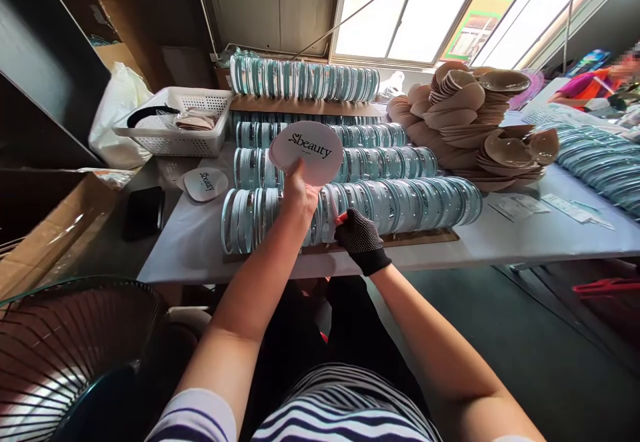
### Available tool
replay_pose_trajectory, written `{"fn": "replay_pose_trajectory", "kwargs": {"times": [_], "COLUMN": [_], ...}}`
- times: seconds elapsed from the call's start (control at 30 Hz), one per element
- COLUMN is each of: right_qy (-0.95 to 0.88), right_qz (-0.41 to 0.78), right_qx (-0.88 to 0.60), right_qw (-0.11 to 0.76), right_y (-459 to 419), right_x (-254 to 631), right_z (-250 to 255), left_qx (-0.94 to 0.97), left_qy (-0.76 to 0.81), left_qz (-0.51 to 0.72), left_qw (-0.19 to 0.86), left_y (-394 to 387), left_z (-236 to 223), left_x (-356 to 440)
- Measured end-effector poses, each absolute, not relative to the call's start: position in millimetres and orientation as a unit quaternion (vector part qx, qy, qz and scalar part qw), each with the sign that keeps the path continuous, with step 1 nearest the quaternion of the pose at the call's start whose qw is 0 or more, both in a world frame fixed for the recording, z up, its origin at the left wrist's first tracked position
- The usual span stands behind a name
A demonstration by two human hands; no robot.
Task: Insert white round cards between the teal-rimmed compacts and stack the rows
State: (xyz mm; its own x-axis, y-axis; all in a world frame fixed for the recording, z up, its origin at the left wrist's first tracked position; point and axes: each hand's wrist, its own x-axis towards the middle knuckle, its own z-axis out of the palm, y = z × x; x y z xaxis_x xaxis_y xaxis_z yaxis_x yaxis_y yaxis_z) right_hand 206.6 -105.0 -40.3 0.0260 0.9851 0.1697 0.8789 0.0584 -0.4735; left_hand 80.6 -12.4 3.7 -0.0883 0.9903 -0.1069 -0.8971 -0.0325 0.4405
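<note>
Fan at near left: the wire-caged fan (pixel 120 315) sits beside the desk (pixel 183 249), presumably to blow air towards the worker.
Gloved right hand: here at the front edge, the right hand (pixel 361 234) has its fingers curled against a thin white edge in the front row; whether they pinch it or only touch it, I cannot tell. The dotted palm-glove probably adds grip on slick pieces.
Bare left hand: up goes the left hand (pixel 300 192), fingers clamped on the white oval card (pixel 306 152), thumb across its lower part, the "beauty" print facing the worker, probably so that it reads the right way round.
Front row: and there runs the front row (pixel 420 205), glossy round pieces on edge along a cardboard strip (pixel 435 237), seemingly to keep them upright and easy to reach singly.
Left side: loose oval cards (pixel 204 184) lie on the desk within reach of the bare hand, a dark phone (pixel 143 212) beside them.
Right side: beige shell-shaped pieces (pixel 455 105) lean in a nested heap, likely to save room.
Further back: more rows (pixel 390 162) stand parallel, with a white basket (pixel 170 149) at their left.
Far end: the back row (pixel 305 79) stands before the window (pixel 380 22), catching its light.
</note>
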Motion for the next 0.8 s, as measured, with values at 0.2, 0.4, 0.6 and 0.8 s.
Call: {"fn": "replay_pose_trajectory", "kwargs": {"times": [0.2, 0.4, 0.6, 0.8], "right_qy": [-0.739, -0.582, -0.409, -0.447], "right_qz": [0.051, 0.569, 0.726, 0.727], "right_qx": [-0.666, -0.533, -0.448, -0.45], "right_qw": [0.087, 0.233, 0.323, 0.262], "right_y": [-117, -111, -102, -104], "right_x": [200, 212, 202, 224], "right_z": [-39, -38, -28, -15], "left_qx": [0.097, 0.129, 0.159, 0.178], "left_qy": [0.22, 0.18, 0.188, 0.195], "left_qz": [0.705, 0.727, 0.752, 0.76], "left_qw": [0.667, 0.65, 0.611, 0.594], "left_y": [-14, -17, -25, -26], "left_z": [5, 4, 1, 0], "left_x": [79, 85, 93, 93]}}
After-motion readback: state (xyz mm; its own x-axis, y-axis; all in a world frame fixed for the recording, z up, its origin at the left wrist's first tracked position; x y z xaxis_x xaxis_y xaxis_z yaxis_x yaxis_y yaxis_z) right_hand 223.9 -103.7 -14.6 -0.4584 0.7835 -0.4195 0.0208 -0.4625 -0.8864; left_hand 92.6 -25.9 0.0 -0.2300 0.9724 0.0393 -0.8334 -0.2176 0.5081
